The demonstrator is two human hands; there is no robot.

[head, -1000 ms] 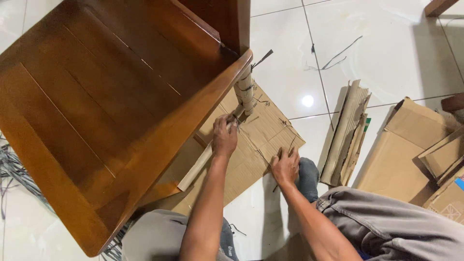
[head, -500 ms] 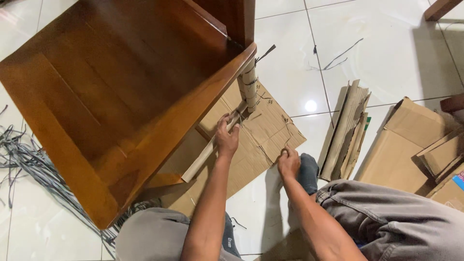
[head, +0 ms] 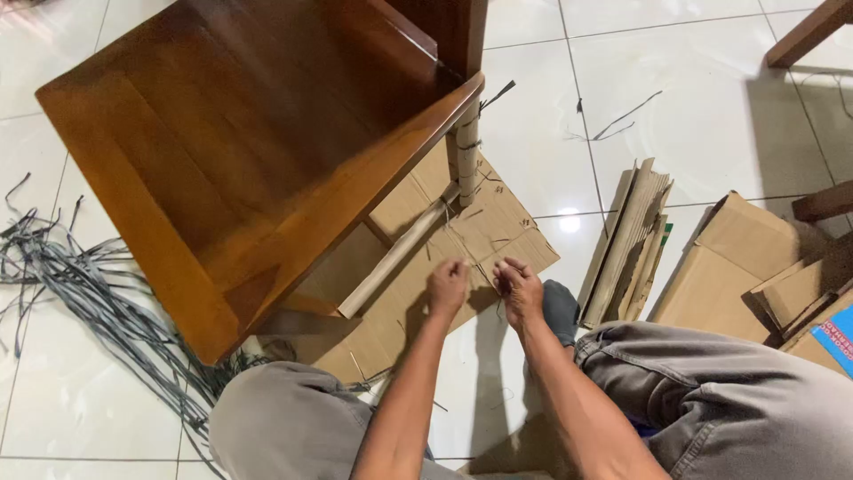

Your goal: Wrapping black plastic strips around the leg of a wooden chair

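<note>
left hand (head: pixel 447 286) off the wrapped chair rail (head: pixel 397 260), now beside right hand (head: pixel 518 289) | both pinched narrow on a thin strap (head: pixel 480 271) over flat cardboard sheet (head: pixel 498 233) on floor | chair (head: pixel 258 151) untouched | grip shifted from rail to strap.

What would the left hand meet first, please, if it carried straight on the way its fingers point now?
Probably the cardboard-wrapped lower rail of the brown wooden chair, just beyond the left hand across the flat brown cardboard sheet; depth is unclear.
</note>
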